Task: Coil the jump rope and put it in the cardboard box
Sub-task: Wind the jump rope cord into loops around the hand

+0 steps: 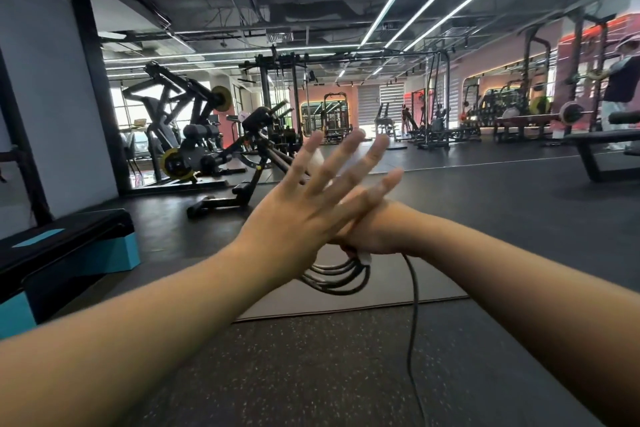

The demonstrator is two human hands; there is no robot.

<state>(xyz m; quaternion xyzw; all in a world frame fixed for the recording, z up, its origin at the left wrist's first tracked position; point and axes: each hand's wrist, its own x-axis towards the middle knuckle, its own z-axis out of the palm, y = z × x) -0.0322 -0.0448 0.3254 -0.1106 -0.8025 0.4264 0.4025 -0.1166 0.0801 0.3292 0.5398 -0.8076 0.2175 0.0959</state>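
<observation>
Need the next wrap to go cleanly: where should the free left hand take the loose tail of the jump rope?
Take the jump rope tail just below the right hand, coming from the left with the open left hand. There the strand hangs straight and single, clear of the loops bunched under that fist.

The thin black jump rope (332,279) is looking like smooth rubber or plastic cord with a faint sheen on its coils. The dark floor (311,374) is showing as matt, grainy rubber flecked with pale specks, while the grey rectangular mat (381,291) is appearing smoother and flat in finish. The black and teal step platform (69,253) is reading as hard moulded plastic, slightly glossy on top.
</observation>
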